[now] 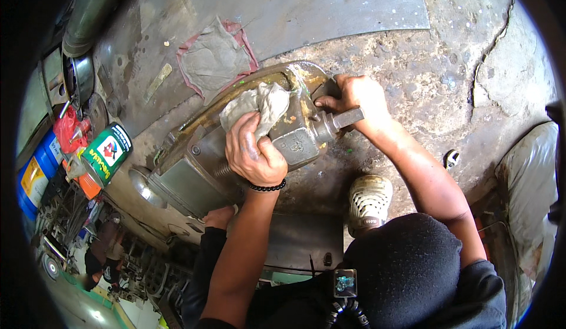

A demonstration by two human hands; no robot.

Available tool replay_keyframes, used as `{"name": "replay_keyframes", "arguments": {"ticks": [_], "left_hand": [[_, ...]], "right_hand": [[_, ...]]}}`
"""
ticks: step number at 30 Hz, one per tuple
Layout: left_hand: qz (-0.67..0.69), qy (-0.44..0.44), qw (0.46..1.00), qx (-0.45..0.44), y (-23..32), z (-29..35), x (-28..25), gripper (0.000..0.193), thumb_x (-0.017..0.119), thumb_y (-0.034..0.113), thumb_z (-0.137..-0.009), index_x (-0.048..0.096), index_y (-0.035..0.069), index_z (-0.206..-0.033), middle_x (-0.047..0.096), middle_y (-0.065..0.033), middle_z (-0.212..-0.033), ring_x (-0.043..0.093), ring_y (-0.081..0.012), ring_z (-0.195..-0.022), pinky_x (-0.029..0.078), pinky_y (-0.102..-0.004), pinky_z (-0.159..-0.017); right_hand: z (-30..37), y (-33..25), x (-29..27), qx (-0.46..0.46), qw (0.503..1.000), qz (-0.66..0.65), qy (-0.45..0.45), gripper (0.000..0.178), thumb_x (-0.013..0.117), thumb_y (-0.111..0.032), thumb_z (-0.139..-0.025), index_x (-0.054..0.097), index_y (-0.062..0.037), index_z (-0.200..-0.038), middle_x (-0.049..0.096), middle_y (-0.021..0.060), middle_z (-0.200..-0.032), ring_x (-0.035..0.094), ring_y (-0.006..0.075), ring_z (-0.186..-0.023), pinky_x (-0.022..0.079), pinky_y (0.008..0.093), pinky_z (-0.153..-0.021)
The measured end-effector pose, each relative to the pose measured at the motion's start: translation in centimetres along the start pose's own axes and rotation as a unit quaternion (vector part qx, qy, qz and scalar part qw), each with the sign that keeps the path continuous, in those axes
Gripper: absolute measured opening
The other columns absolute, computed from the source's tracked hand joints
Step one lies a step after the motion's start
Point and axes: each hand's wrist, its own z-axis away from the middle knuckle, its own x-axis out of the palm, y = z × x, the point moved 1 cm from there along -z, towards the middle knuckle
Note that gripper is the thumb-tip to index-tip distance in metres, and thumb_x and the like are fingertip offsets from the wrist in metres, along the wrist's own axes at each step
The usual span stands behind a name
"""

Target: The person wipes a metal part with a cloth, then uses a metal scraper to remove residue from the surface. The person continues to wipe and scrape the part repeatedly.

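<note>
A large worn metal vise (298,146) lies at an angle on the floor in front of me, with chipped yellowish paint along its far edge. Its thick screw shaft (348,117) sticks out at the right end. Bunched under the fingers of my left hand (254,152) is a grey-white rag (265,106), pressed on top of the vise; the hand is closed on it. My right hand (358,98) grips the vise's far right end, just beyond the shaft, thumb on top and the other fingers partly hidden.
A grey cloth with a red border (215,61) lies beyond the vise, near a flat metal sheet (354,2). At left stand a green can (107,152), a blue container (40,173) and a red plastic bag (69,127). A small metal tool (452,159) lies right of my shoe (370,202).
</note>
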Motion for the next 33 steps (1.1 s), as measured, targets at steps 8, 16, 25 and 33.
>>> {"name": "replay_keyframes", "arguments": {"ticks": [8, 16, 25, 33], "left_hand": [[-0.003, 0.007, 1.0, -0.006, 0.03, -0.02, 0.07, 0.028, 0.047, 0.014, -0.088, 0.068, -0.001, -0.102, 0.07, -0.0164, -0.1, 0.068, -0.0371, -0.089, 0.052, -0.0475, -0.081], [-0.005, 0.001, 1.0, -0.011, 0.06, 0.2, 0.06, 0.029, 0.047, 0.013, -0.088, 0.068, -0.001, -0.103, 0.07, -0.0164, -0.101, 0.068, -0.0371, -0.091, 0.052, -0.0472, -0.082], [-0.001, 0.004, 1.0, -0.003, 0.01, 0.13, 0.02, 0.029, 0.047, 0.013, -0.088, 0.068, -0.001, -0.103, 0.071, -0.0162, -0.102, 0.068, -0.037, -0.091, 0.052, -0.0472, -0.082], [-0.006, 0.005, 1.0, -0.007, 0.06, 0.06, 0.05, 0.027, 0.048, 0.013, -0.088, 0.067, -0.001, -0.101, 0.07, -0.0166, -0.101, 0.068, -0.0375, -0.09, 0.052, -0.0474, -0.082]], "right_hand": [[-0.28, 0.27, -0.25, -0.013, 1.0, 0.006, -0.019, 0.046, 0.081, -0.049, -0.079, 0.068, -0.0052, -0.085, 0.072, 0.0165, -0.076, 0.073, 0.0362, -0.08, 0.058, 0.0453, -0.074], [-0.22, 0.0, -0.36, 0.001, 1.0, -0.014, -0.02, 0.044, 0.08, -0.049, -0.081, 0.071, -0.0059, -0.088, 0.072, 0.0168, -0.077, 0.073, 0.0373, -0.079, 0.058, 0.0457, -0.072], [-0.89, -0.19, -0.2, -0.012, 0.996, 0.004, -0.091, 0.048, 0.08, -0.05, -0.08, 0.071, -0.0041, -0.089, 0.073, 0.0175, -0.081, 0.073, 0.0367, -0.082, 0.058, 0.0459, -0.075], [-1.0, 0.18, -0.61, 0.012, 1.0, 0.002, -0.014, 0.047, 0.081, -0.05, -0.079, 0.072, -0.0052, -0.091, 0.073, 0.0177, -0.081, 0.073, 0.0364, -0.082, 0.058, 0.0458, -0.075]]}}
